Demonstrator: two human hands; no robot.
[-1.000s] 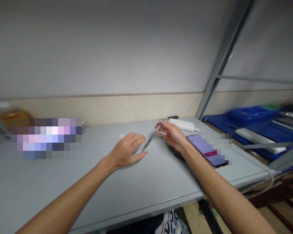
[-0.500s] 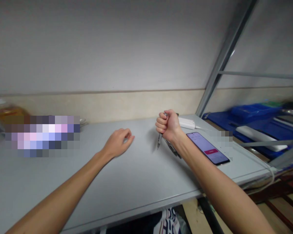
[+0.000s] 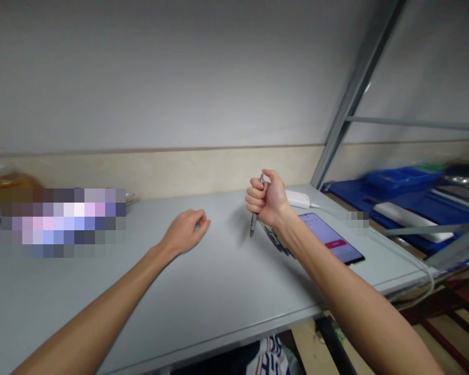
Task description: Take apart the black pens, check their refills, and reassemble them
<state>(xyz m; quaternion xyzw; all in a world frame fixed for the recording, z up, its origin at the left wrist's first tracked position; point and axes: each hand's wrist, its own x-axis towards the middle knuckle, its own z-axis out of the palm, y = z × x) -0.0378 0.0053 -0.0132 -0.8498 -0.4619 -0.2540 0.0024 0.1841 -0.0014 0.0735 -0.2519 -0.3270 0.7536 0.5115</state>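
My right hand (image 3: 266,197) is closed in a fist around a grey pen (image 3: 253,225). The pen stands nearly upright above the table, its tip down and its top showing beside my raised thumb. My left hand (image 3: 185,230) rests on the grey table (image 3: 203,302) with its fingers loosely curled and the thumb close to the forefinger; nothing shows in it. Several dark pen-like things (image 3: 274,239) lie on the table below my right wrist, partly hidden by the forearm. Right of that forearm lies a phone (image 3: 328,234) with its screen lit.
Behind the phone is a white charger or power strip (image 3: 297,199) with a cable. A blurred-out bright patch (image 3: 70,219) and an amber container (image 3: 13,185) are at the left. A metal frame post (image 3: 349,109) rises at the right, beside blue trays (image 3: 391,179).
The pen's top now shows above my right fist, with my thumb raised beside it. My left hand looks unchanged, and the whole view has shifted slightly.
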